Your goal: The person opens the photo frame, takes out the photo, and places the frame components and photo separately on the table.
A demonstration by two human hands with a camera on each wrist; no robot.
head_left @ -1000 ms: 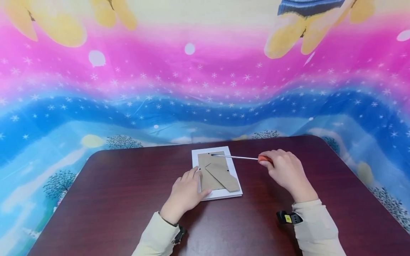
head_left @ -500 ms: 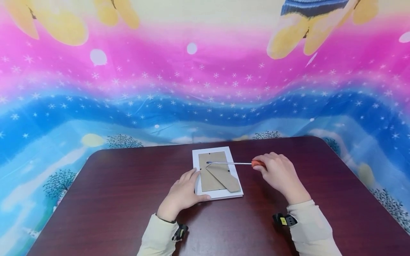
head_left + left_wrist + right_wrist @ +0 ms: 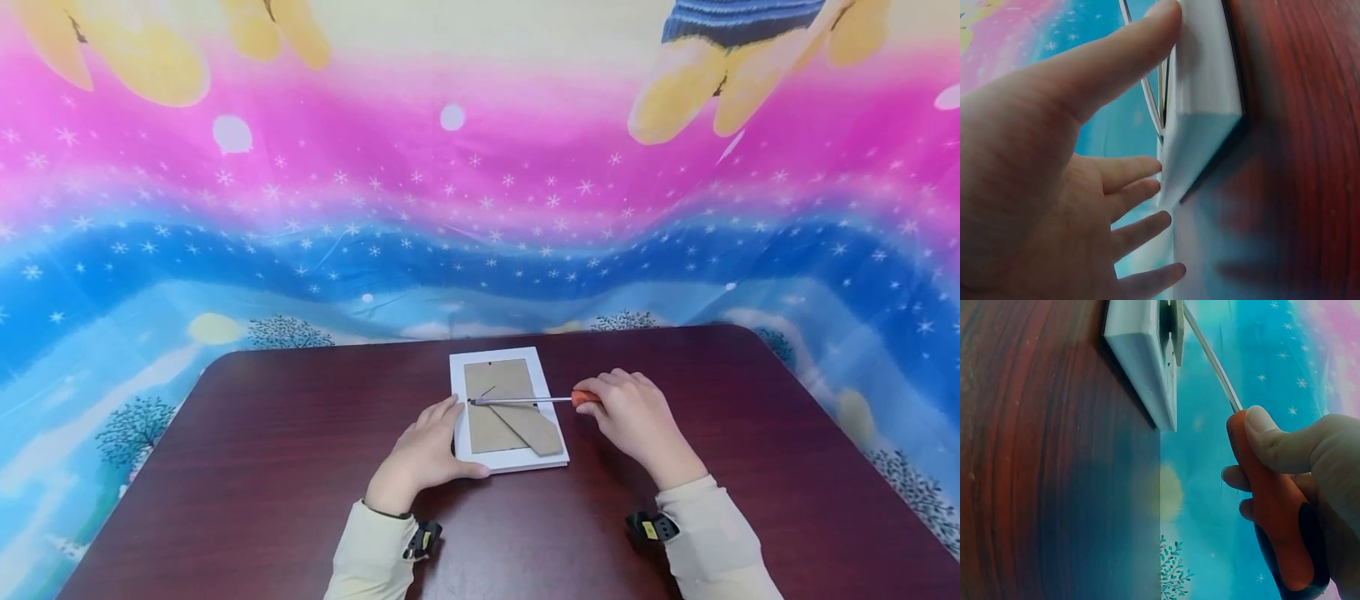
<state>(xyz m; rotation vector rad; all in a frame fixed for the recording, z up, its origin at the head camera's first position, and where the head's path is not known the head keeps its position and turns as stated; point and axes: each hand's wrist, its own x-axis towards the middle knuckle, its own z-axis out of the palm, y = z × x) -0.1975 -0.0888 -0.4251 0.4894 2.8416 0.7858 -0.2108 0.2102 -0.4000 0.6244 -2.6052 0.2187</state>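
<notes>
A white picture frame lies back side up on the table, its brown backing board facing me. The board's stand flap sticks out over the lower right border. My left hand rests along the frame's left side, fingers extended, thumb at the near edge. In my right hand is a screwdriver, its orange and black handle gripped between thumb and curled fingers. The metal shaft crosses the backing, with its tip right at a small dark tab on the left inner edge.
The dark red-brown wooden table extends around the frame on every side. Behind it hangs a colourful cloth with snowflakes and trees. Each wrist wears a black strapped device over a cream sleeve.
My right hand has moved left and nearer, carrying the screwdriver tip from the top of the backing down to its left edge. The left hand and the frame stay almost where they were.
</notes>
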